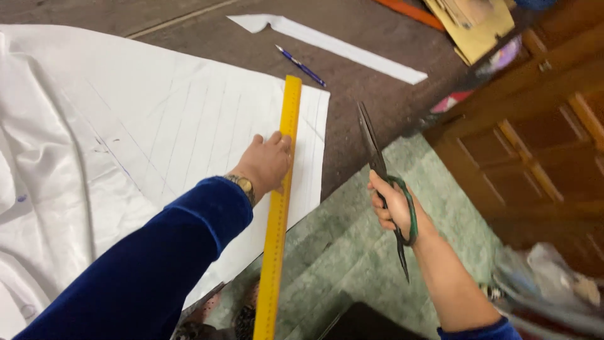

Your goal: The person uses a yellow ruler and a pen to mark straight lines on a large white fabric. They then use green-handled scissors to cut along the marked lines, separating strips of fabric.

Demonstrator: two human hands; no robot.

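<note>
My left hand (267, 162) lies flat on white fabric (157, 138) marked with drawn lines, its fingers pressed against a long yellow ruler (280, 201) that runs from the cloth's far edge out past the table's near edge. A watch sits on that wrist and the sleeve is blue velvet. My right hand (393, 204) is off the table's edge, over the green floor, closed around the green handle of dark scissors (377, 160). The blades are together and point away toward the table.
A blue pen (301, 65) and a white fabric strip (340, 45) lie on the brown table top (365, 101) farther back. Cardboard pieces (475, 25) sit at the far right corner. A wooden cabinet (535, 138) stands to the right, beside the green floor (352, 252).
</note>
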